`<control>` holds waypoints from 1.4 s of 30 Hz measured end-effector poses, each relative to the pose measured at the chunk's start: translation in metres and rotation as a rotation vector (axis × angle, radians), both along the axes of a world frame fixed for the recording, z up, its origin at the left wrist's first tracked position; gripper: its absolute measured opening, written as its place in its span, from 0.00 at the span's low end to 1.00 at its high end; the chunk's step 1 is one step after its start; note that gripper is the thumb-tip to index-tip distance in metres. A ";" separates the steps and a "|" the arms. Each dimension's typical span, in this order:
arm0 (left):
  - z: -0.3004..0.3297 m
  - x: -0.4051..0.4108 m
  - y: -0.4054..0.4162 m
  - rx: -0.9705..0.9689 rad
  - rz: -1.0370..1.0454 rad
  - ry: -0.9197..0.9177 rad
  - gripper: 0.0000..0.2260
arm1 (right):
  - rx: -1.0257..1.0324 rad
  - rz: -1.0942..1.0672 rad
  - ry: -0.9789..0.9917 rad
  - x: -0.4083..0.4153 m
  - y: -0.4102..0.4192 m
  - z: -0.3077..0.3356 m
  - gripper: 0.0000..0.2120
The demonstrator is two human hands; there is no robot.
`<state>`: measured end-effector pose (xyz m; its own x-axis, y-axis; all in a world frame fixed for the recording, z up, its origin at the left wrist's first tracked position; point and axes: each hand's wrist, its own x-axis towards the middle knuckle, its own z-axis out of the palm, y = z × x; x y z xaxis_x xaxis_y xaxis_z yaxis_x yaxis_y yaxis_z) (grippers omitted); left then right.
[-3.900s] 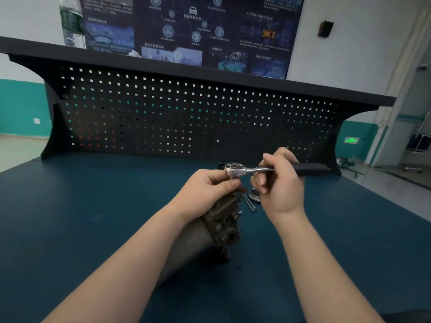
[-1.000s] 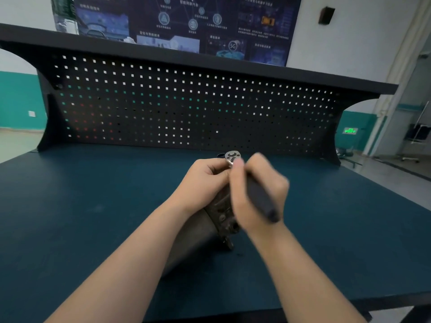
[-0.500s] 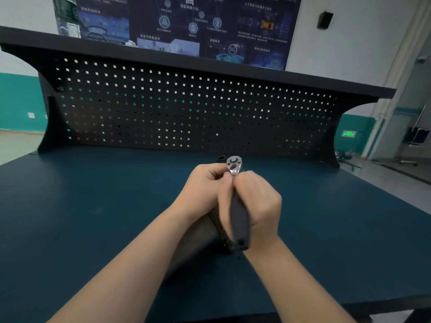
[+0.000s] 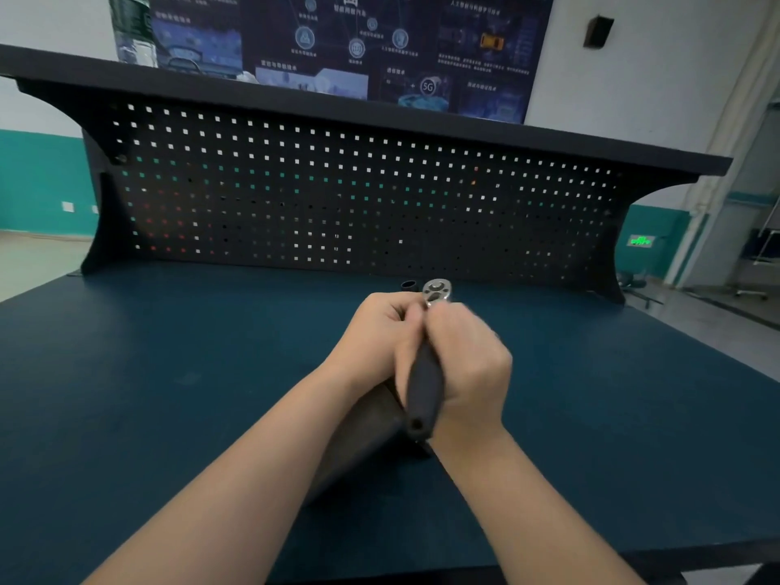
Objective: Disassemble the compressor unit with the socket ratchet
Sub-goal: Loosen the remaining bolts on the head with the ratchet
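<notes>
Compressor unit (image 4: 363, 432) lies on the blue bench (image 4: 169, 373) just below the middle of the frame, a dull grey metal body mostly hidden under both forearms. It looks like cast metal, so I judge it heavy, rigid and unlikely to dent, but rounded enough to roll or twist when a bolt is levered; it needs to be braced at the upper end, close to the fastener.

Going left to right: the left hand (image 4: 375, 331) sits at the centre of the frame with its fingers curled down over the top end of the unit, gripping it to steady it. Just to its right, the right hand (image 4: 468, 365) is clenched round the black handle of the socket ratchet (image 4: 426, 386), whose butt end points down toward the camera. The chrome head pokes out above the knuckles at the centre of the frame. The tool should be stiff steel with a grippy handle, best held far down the handle for leverage. The socket and bolt are hidden by the hands.

Counted: 1 compressor unit, 1 socket ratchet, 2 hands, and 1 small dark cylinder (image 4: 408, 285), possibly a spare socket, standing on the bench just left of the ratchet head. Behind, 1 black pegboard (image 4: 337, 196) spans the upper half.
</notes>
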<state>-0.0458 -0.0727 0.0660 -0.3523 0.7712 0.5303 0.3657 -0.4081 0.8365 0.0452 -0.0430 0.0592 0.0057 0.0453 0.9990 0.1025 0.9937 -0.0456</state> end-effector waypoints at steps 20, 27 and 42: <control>0.006 -0.006 -0.003 -0.060 -0.105 0.050 0.09 | -0.323 0.376 -0.161 0.031 0.027 0.035 0.17; 0.003 0.001 0.001 -0.022 -0.026 0.014 0.07 | -0.467 0.436 0.162 0.010 0.007 0.022 0.16; 0.006 -0.008 -0.004 -0.079 -0.097 0.059 0.09 | -0.581 0.634 -0.079 0.023 0.027 0.036 0.18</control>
<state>-0.0535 -0.0764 0.0717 -0.2441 0.8402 0.4843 0.3768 -0.3780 0.8457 0.0685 -0.0163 0.0956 -0.2617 0.5200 0.8131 -0.4393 0.6860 -0.5801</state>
